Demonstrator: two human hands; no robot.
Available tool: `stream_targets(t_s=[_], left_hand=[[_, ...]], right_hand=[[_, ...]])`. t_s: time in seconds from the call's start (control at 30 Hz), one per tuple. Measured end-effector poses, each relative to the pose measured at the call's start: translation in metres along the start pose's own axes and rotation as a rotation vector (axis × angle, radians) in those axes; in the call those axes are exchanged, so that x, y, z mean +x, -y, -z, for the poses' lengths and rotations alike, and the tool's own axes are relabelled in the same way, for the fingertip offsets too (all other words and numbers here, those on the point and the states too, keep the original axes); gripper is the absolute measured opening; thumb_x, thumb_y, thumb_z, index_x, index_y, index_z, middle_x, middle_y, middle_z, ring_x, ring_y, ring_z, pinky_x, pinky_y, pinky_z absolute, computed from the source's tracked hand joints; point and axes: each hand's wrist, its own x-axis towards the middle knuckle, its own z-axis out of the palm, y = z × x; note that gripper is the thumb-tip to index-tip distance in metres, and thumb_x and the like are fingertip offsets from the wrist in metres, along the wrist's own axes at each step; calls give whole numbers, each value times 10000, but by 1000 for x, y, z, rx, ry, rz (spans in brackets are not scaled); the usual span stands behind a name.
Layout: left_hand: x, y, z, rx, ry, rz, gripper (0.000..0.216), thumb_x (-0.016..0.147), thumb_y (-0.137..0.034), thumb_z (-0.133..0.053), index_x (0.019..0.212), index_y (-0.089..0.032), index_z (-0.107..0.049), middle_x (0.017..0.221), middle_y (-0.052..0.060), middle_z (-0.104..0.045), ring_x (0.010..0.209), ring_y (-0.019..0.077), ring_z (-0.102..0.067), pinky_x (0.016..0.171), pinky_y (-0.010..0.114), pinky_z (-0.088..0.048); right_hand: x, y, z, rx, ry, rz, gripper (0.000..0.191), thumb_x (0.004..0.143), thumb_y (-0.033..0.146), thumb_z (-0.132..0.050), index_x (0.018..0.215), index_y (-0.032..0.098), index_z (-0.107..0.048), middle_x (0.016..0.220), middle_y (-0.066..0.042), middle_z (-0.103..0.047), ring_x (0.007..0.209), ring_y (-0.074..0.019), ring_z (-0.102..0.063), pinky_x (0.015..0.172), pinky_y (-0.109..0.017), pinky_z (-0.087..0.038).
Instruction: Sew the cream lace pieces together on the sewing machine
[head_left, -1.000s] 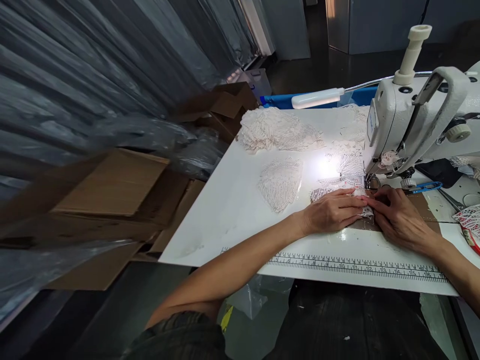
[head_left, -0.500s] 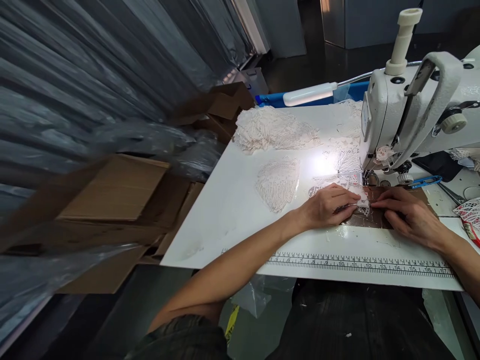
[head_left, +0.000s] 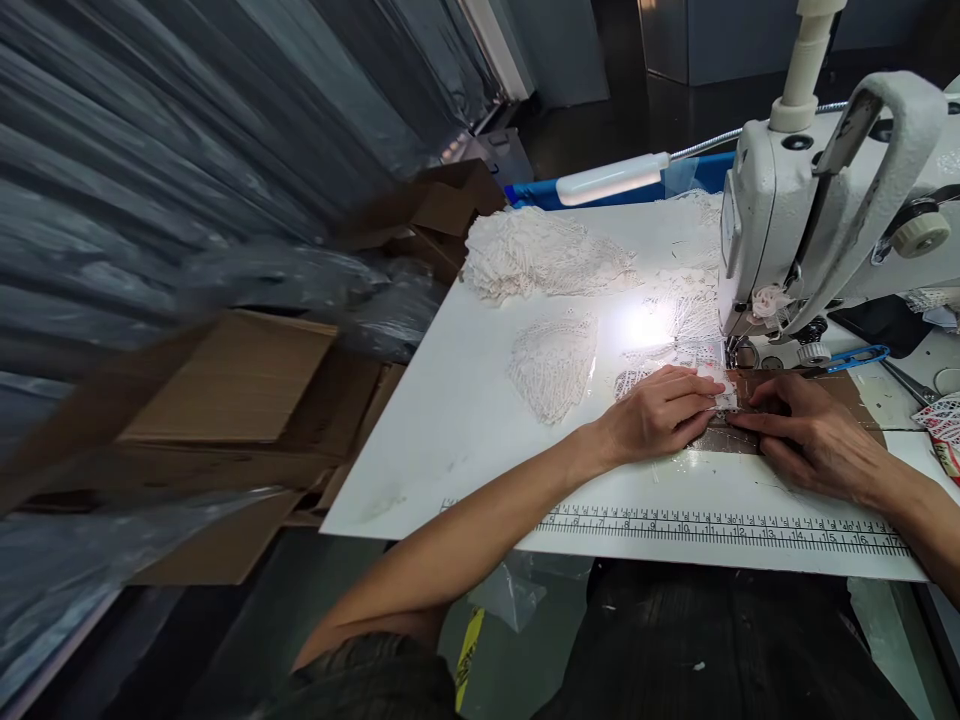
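Grey, glossy sheeting point(head_left: 187, 130) hangs in folds on the left, the largest item in view. Next in size, white surface point(head_left: 465, 440), its near edge carrying a printed measuring scale point(head_left: 712, 530). Open cardboard box point(head_left: 232, 380), left of the surface, with clear plastic around it. White sewing machine point(head_left: 772, 230) at the right of the surface, needle area just beyond the hands. Heap of white lace point(head_left: 540, 255) near the far edge. Brown panel point(head_left: 855, 400) lies under and between the hands, in front of the machine.

Right hand point(head_left: 814, 435): index finger extended to the near edge of the lace piece; cannot tell whether the grip is pinched on it. Left hand point(head_left: 660, 410): fingers close together, laid over the same lace; firmness of grip, likewise, cannot tell.

White lamp point(head_left: 611, 180) on a flexible metal neck, above the far edge. Fan-shaped lace point(head_left: 555, 365) flat, apart from the hands. Lace piece point(head_left: 726, 393) with reddish specks: at the left fingertips, over the brown panel, near the needle area. Blue-handled tool point(head_left: 859, 357) beyond the right hand. Smallest: pale fabric flower point(head_left: 770, 302) on the machine head.
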Motion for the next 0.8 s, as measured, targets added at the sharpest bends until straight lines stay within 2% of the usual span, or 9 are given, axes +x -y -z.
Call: stream_targets(t_s=[0.17,0.33,0.47,0.6,0.7,0.8], left_hand=[[-1,0,0,42,48,-40,108,949,-152,-534,927,-156,-639,950,20,-749,870,112,-701,911,318,-557],[-3,-1,0,77,114,-12,124,969,-211,-528,945,-182,-646,968,7,-748,867,113,-692,916,327,-534],[-3,0,-1,96,92,-40,121,966,-214,-532,938,-182,-645,969,3,-747,839,112,-687,931,330,-521],[-2,2,-1,98,63,-75,124,962,-193,-533,930,-163,-649,953,13,-747,818,113,-690,936,326,-522],[-2,2,-1,105,67,-82,157,973,-190,-515,911,-160,-656,950,17,-747,826,108,-693,955,330,-523],[-2,1,-1,112,61,-88,186,981,-191,-497,902,-164,-663,962,18,-746,844,103,-694,964,331,-527]], right_hand=[[0,0,-2,11,-7,1,351,914,157,-439,1102,203,-732,1011,-121,-576,967,-235,-571,837,-407,-531],[0,1,-2,-5,19,-19,346,913,181,-451,1125,228,-720,1012,-113,-587,976,-233,-576,854,-410,-532],[1,2,2,44,23,-56,344,910,198,-452,1116,236,-724,1017,-108,-613,965,-225,-603,845,-399,-538],[2,-3,6,174,-61,-217,368,898,183,-424,1126,210,-712,1003,-90,-657,874,-182,-650,768,-328,-558],[2,-6,6,215,-132,-343,340,874,184,-445,1074,211,-718,949,-67,-689,859,-189,-666,794,-339,-562],[3,-6,4,215,-149,-390,309,857,193,-466,1024,212,-724,947,-61,-703,864,-198,-674,821,-355,-565]])
